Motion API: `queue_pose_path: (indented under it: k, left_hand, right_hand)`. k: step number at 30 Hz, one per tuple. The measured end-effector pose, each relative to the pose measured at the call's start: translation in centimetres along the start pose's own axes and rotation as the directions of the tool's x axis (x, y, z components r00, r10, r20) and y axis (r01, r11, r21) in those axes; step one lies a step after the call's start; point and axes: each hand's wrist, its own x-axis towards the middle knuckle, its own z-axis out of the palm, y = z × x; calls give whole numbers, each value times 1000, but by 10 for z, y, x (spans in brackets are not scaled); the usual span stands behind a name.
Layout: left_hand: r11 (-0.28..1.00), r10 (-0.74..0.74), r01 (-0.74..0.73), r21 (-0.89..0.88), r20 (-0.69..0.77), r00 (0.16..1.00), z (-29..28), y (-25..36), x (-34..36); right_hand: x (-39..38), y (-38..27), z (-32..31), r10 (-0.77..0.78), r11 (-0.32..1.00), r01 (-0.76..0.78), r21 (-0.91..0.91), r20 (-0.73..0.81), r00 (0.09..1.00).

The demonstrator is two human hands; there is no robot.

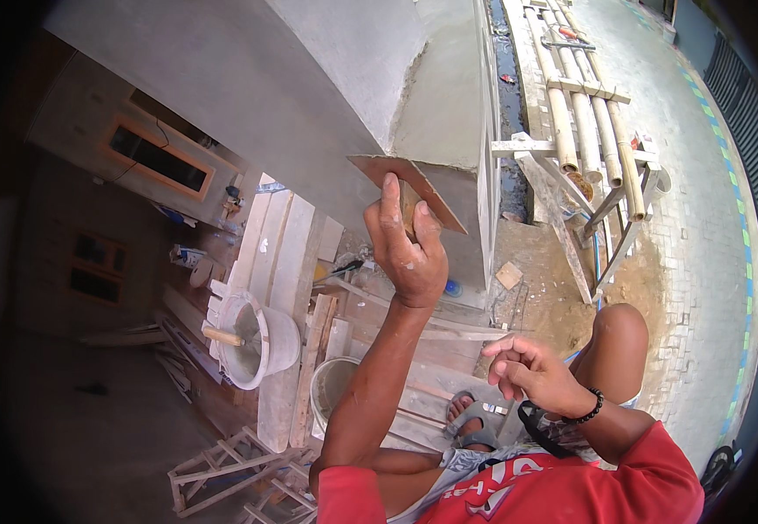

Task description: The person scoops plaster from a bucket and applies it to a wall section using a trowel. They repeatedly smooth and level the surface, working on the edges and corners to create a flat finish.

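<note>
My left hand (pixel 409 253) is raised in front of me, wrapped round the wooden handle of a plastering float (pixel 438 196) with a thin reddish-brown board. The board lies at the lower end of a grey plastered strip (pixel 440 113), beside the corner of a wide smooth grey wall face (pixel 309 79). How firmly it touches the plaster cannot be told. My right hand (pixel 536 371) hovers above my knee with nothing visible in it, its fingers loosely bent and apart, and a dark bead bracelet on the wrist.
Pale wooden planks (pixel 274 253) bear a white bucket (pixel 284 341) with a wooden-handled tool in it. A second bucket (pixel 319 384) is partly behind my left forearm. Bamboo poles (pixel 581 131) rest on a wooden trestle (pixel 558 218) at right, beside a narrow water-filled ditch (pixel 508 87).
</note>
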Motion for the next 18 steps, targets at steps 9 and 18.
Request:
queue_pose_path:
  k: [9,18]
  left_hand:
    - [981,-172,156,118,145,974,43,-15,-51]
    - [979,-190,188,74,23,981,34,-4,-59]
  right_hand:
    - [-13,5,-11,-9,1000,9,3,-15,1000]
    - [-14,3,-15,-25,999,25,28,2,1000]
